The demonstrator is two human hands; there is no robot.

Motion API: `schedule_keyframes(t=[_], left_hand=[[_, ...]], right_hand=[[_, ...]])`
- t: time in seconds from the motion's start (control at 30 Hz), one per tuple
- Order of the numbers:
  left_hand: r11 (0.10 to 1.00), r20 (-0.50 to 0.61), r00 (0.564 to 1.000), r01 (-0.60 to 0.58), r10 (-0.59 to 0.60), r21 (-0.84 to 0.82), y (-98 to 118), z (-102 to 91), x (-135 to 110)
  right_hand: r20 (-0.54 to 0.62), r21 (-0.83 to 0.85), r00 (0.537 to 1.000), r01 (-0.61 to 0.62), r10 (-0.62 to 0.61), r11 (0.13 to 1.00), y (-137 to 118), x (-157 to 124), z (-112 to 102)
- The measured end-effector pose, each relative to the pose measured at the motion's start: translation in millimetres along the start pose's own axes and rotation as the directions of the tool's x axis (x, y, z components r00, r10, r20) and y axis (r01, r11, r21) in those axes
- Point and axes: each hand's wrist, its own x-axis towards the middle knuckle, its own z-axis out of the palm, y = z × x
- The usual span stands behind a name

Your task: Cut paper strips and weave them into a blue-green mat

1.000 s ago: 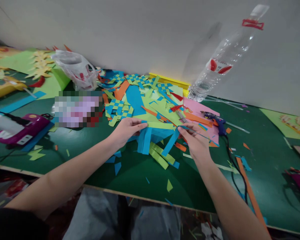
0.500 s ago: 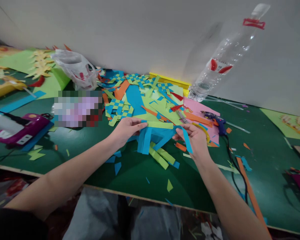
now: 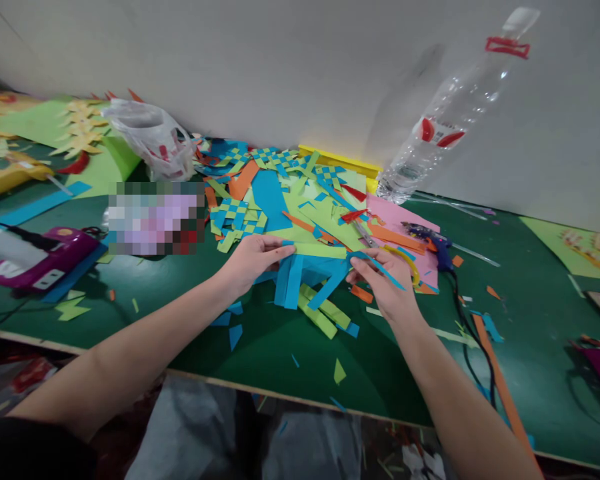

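Between my hands is a piece of paper weaving: a light green paper strip [image 3: 323, 251] lies across several blue paper strips [image 3: 289, 283] that hang toward me. My left hand [image 3: 254, 262] pinches the left end of the green strip where blue paper meets it. At the right end, my right hand [image 3: 386, 277] has thumb and fingers closed on a blue strip [image 3: 375, 261], whose free end points right over the hand. Below the weaving, folded light green strips [image 3: 318, 315] stick out over the green table [image 3: 260, 367].
Woven blue-green pieces [image 3: 237, 217] and cut paper are heaped behind. Scissors with yellow handles [image 3: 404, 261] and a blue glue gun [image 3: 443, 257] lie right, its black cord trailing down. A clear plastic bottle [image 3: 447, 123] stands behind them. A purple device [image 3: 50, 260] sits left.
The blue strip at my right hand has swung from hanging down to pointing right across the hand, as the right fingers shifted slightly. My left hand has stayed in place.
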Motion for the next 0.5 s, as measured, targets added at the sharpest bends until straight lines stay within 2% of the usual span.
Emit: schedule_keyframes(t=[0.2,0.37,0.5], left_hand=[[0.998,0.011,0.999,-0.031,0.030,0.058,-2.3,-0.5,0.5],[0.994,0.011,0.998,-0.055,0.054,0.092,-3.3,-1.3,1.3],[0.991,0.014,0.998,-0.069,0.068,0.113,-3.1,-2.0,1.2]], right_hand=[[0.003,-0.011,1.000,0.004,-0.004,1.000,0.9,0.0,-0.8],[-0.046,-0.020,0.999,-0.028,0.027,0.999,1.6,1.0,-1.2],[-0.043,-0.080,0.998,-0.053,0.049,0.995,1.9,1.9,-1.3]])
